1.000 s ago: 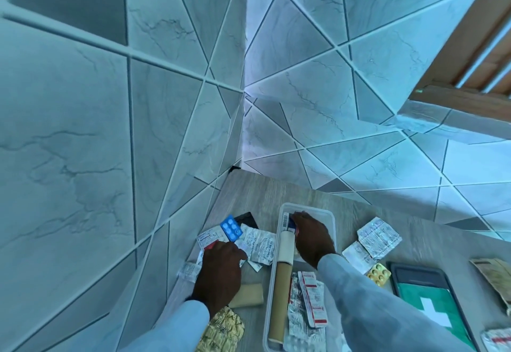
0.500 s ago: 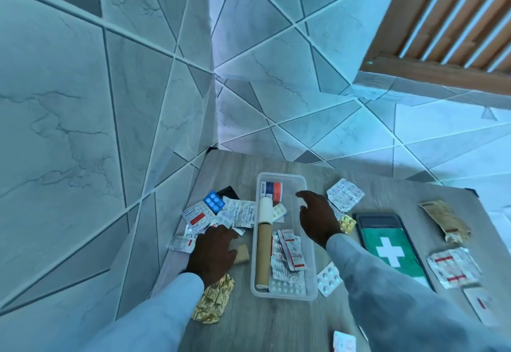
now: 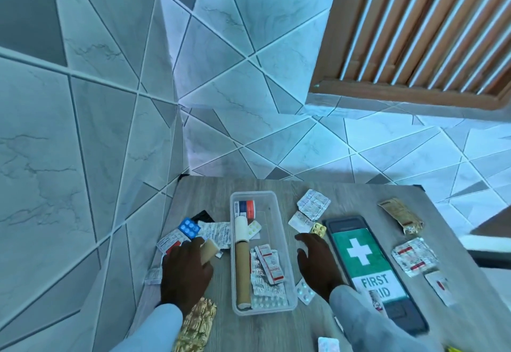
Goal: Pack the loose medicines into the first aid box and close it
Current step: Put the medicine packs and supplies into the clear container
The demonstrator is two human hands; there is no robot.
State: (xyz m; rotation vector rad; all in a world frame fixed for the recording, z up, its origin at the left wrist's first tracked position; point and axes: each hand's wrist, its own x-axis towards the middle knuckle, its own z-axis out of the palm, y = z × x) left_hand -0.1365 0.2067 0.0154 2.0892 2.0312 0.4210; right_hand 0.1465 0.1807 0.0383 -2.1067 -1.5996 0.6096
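a small tan packet (image 3: 208, 251) is held in the closed left hand (image 3: 185, 274), ready for the open box (image 3: 279, 244) beside it, while the right hand (image 3: 318, 263) is kept empty with loose fingers, near the lid (image 3: 367, 266).

Place: we take this for a room in a home, a tiled corner with a small table in it.
Tabletop (image 3: 276, 329): we see grey wood-grain laminate, pushed into the corner.
Walls (image 3: 91, 136): behind and left of the tabletop we see large marbled tiles cut into triangles, pale and dark grey, with white grout.
Window (image 3: 431, 28): above and to the right of the tabletop we see a brown wooden frame with slanted slats.
Sill (image 3: 387, 108): below that frame we see a tiled ledge.
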